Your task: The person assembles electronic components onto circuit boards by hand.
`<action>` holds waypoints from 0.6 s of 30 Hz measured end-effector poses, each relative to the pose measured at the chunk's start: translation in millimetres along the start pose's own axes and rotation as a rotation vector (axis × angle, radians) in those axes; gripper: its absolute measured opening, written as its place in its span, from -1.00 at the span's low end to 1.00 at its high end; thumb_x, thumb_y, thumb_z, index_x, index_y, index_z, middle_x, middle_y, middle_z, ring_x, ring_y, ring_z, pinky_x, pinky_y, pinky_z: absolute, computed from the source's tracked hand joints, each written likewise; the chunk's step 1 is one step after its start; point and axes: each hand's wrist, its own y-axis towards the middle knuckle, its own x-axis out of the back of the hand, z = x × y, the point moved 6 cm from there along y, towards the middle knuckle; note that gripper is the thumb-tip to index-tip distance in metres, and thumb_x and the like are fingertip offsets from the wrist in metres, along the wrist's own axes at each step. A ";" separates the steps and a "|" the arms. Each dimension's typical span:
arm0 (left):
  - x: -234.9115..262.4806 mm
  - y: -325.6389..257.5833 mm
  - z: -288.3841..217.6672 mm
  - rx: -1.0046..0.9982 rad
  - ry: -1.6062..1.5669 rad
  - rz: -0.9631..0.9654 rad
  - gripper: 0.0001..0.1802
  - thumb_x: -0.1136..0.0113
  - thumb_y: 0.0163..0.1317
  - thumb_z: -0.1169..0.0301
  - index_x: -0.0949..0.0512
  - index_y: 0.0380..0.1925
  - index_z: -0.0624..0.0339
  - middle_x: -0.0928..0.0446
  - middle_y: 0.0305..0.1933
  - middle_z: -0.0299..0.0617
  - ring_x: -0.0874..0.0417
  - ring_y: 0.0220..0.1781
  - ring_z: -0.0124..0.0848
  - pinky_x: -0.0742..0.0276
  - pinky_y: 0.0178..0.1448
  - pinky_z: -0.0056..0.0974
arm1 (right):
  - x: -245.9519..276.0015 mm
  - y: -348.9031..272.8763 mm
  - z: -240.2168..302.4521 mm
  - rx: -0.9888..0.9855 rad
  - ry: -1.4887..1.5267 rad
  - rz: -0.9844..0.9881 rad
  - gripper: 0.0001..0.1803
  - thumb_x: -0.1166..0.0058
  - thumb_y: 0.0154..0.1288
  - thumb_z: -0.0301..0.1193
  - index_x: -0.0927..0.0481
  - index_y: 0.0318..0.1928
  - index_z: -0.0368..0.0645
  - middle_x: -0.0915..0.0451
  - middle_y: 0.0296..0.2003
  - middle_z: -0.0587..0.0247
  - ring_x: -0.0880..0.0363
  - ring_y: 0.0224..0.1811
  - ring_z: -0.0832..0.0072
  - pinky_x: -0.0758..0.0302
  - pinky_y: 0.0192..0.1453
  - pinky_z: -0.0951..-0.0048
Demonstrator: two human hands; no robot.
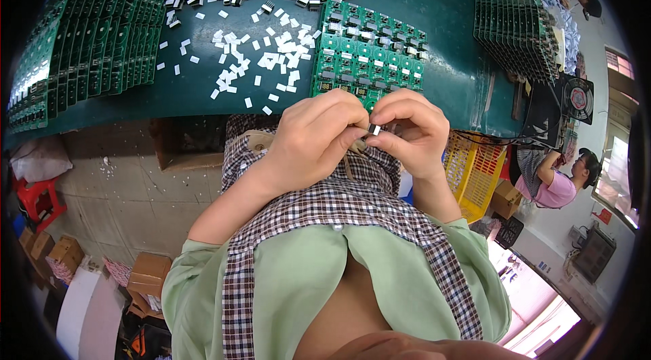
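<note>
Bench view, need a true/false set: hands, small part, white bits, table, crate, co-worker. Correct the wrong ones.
1. The left hand and right hand have fingertips at a small part. True.
2. The right hand lies flat, fingers spread. False: its finger and thumb pinch the small part.
3. White bits lie scattered left of the flat boards. True.
4. The table is bright red. False: it is dark green.
5. The yellow crate is on the person's left. False: it is on the right.
6. A co-worker in a pink top appears at the right side. True.
</note>
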 end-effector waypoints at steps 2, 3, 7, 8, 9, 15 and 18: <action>0.2 1.1 2.0 0.007 0.004 -0.007 -0.85 -0.21 0.00 0.60 -0.47 -0.40 0.24 -0.48 -0.38 -0.14 -0.56 -0.38 -0.19 -0.47 -0.34 -0.22 | 0.6 -1.7 -2.5 -0.029 -0.014 -0.042 -0.72 -0.38 -0.15 -0.62 -0.60 -0.34 -0.30 -0.57 -0.33 0.19 -0.59 -0.32 0.54 -0.60 -0.28 0.56; 0.0 1.6 2.4 -0.002 0.002 -0.003 -0.84 -0.21 -0.01 0.60 -0.47 -0.40 0.24 -0.48 -0.38 -0.15 -0.56 -0.38 -0.19 -0.47 -0.34 -0.22 | 0.8 -1.6 -3.7 -0.031 -0.013 -0.041 -0.72 -0.38 -0.15 -0.62 -0.60 -0.34 -0.30 -0.57 -0.33 0.19 -0.59 -0.32 0.54 -0.60 -0.28 0.56; -0.9 -0.2 2.3 -0.012 -0.018 0.028 -0.85 -0.21 0.00 0.59 -0.47 -0.40 0.24 -0.48 -0.39 -0.14 -0.56 -0.38 -0.19 -0.47 -0.34 -0.23 | 0.5 1.3 1.0 -0.006 -0.016 0.038 -0.74 -0.37 -0.13 -0.60 -0.60 -0.34 -0.30 -0.58 -0.32 0.19 -0.58 -0.36 0.54 -0.57 -0.32 0.59; -1.3 -0.9 1.4 -0.012 -0.018 0.027 -0.85 -0.21 0.00 0.59 -0.47 -0.40 0.24 -0.48 -0.39 -0.14 -0.56 -0.38 -0.19 -0.47 -0.34 -0.23 | -1.0 2.4 1.3 -0.026 0.022 0.093 -0.75 -0.36 -0.12 -0.59 -0.60 -0.35 -0.30 -0.58 -0.32 0.19 -0.58 -0.37 0.55 -0.55 -0.34 0.60; -5.9 -2.3 2.1 0.037 -0.104 0.084 -0.85 -0.21 0.01 0.59 -0.47 -0.40 0.25 -0.48 -0.39 -0.13 -0.56 -0.38 -0.19 -0.47 -0.33 -0.23 | 1.0 2.0 0.6 -0.027 0.022 0.094 -0.75 -0.36 -0.12 -0.59 -0.60 -0.35 -0.30 -0.58 -0.32 0.19 -0.58 -0.37 0.55 -0.55 -0.34 0.60; -0.2 2.2 1.4 0.107 -0.032 0.017 -0.85 -0.23 0.05 0.57 -0.51 -0.34 0.27 -0.52 -0.38 -0.11 -0.58 -0.36 -0.18 -0.51 -0.29 -0.25 | 7.8 0.2 12.4 0.120 -0.235 0.013 -0.71 -0.35 -0.13 -0.59 -0.61 -0.30 -0.30 -0.62 -0.40 0.15 -0.61 -0.38 0.45 -0.52 -0.35 0.57; -2.0 1.3 2.3 0.030 0.087 0.009 -0.84 -0.24 0.04 0.55 -0.56 -0.33 0.28 -0.56 -0.36 -0.09 -0.60 -0.36 -0.19 -0.52 -0.30 -0.24 | 6.1 -12.0 12.7 -0.001 -0.308 -0.185 -0.72 -0.34 -0.12 -0.62 -0.62 -0.30 -0.28 -0.63 -0.39 0.13 -0.62 -0.36 0.43 -0.54 -0.33 0.56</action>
